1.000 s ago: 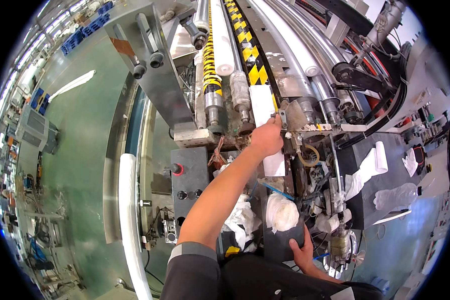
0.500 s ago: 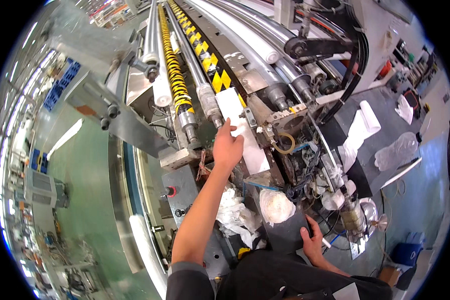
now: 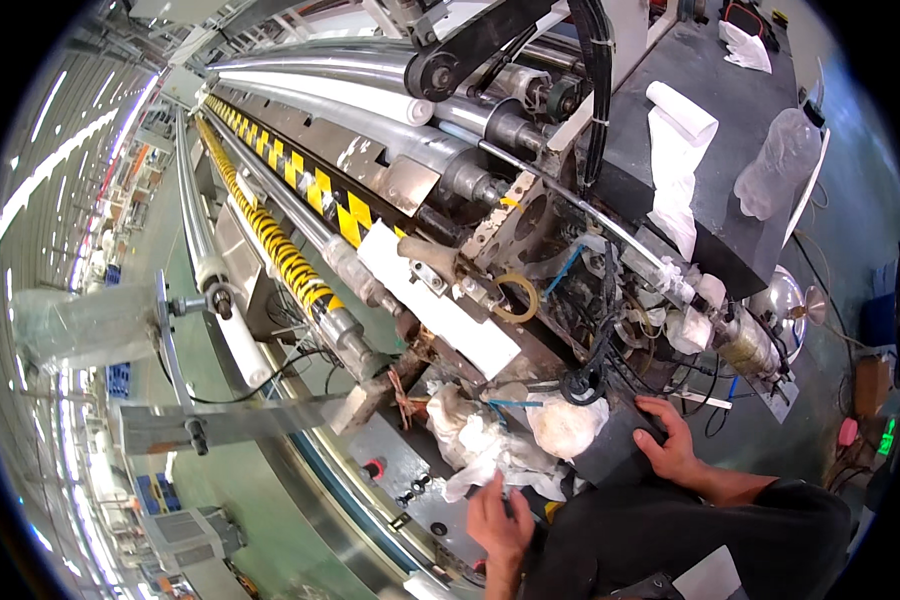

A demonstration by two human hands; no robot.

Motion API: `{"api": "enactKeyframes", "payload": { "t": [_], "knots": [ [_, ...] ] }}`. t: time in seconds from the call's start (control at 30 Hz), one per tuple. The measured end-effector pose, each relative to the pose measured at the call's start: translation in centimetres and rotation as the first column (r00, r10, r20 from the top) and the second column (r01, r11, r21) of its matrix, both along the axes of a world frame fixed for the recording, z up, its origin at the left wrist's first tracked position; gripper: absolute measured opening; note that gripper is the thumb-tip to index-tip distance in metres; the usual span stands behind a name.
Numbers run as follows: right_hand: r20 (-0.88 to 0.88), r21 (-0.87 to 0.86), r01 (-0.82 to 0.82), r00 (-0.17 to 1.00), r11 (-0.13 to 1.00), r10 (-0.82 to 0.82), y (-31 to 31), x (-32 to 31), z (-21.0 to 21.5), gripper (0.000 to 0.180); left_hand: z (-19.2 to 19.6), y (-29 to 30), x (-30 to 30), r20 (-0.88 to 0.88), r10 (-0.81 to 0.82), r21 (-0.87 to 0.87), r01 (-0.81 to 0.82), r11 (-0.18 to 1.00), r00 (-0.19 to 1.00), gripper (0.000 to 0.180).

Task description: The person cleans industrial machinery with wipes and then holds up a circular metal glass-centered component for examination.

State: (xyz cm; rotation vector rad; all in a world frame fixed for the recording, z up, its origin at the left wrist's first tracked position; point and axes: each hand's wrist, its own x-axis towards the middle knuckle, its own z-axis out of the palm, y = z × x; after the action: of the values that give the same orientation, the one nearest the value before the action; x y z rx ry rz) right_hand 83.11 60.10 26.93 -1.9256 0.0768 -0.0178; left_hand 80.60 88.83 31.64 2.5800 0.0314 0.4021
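My left hand (image 3: pixel 502 520) is low in the picture, its fingers apart at the lower edge of a heap of crumpled white cloth or paper (image 3: pixel 495 440). Whether the fingertips touch it, I cannot tell. My right hand (image 3: pixel 672 445) rests on the edge of a dark grey metal panel (image 3: pixel 615 455), thumb apart from the fingers, with nothing visibly held. Between the hands sits a round, whitish wad (image 3: pixel 570 425). Beyond them, a long white strip (image 3: pixel 440 300) lies slanted across the machine frame, beside a metal roller end (image 3: pixel 355 275).
A bar wrapped in yellow and black stripes (image 3: pixel 280 250) runs into the distance beside several long rollers. At right, a dark table (image 3: pixel 620 120) carries a white paper roll (image 3: pixel 682 120) and a clear plastic bottle (image 3: pixel 782 165). Cables and hoses tangle near the round wad.
My left hand has drawn back from the white strip to the crumpled heap. My right hand stays by the panel, with more of its fingers showing. The view has turned.
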Motion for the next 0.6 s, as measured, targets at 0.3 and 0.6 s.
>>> {"api": "enactKeyframes", "payload": {
  "t": [0.3, 0.6],
  "knots": [
    [0.067, -0.024, -0.021, 0.998, 0.999, 0.023, 0.0, 0.2, -0.2, 0.040, -2.4, 0.4, -3.7, -0.134, -0.017, 0.331, 0.061, 0.942, 0.991, 0.032],
    [0.075, -0.011, -0.028, 0.997, 1.000, 0.029, -0.1, 0.5, 0.0, 0.040, -2.2, 0.0, -3.5, -0.187, 0.009, 0.320, 0.052, 0.946, 0.982, 0.027]
  ]
}}
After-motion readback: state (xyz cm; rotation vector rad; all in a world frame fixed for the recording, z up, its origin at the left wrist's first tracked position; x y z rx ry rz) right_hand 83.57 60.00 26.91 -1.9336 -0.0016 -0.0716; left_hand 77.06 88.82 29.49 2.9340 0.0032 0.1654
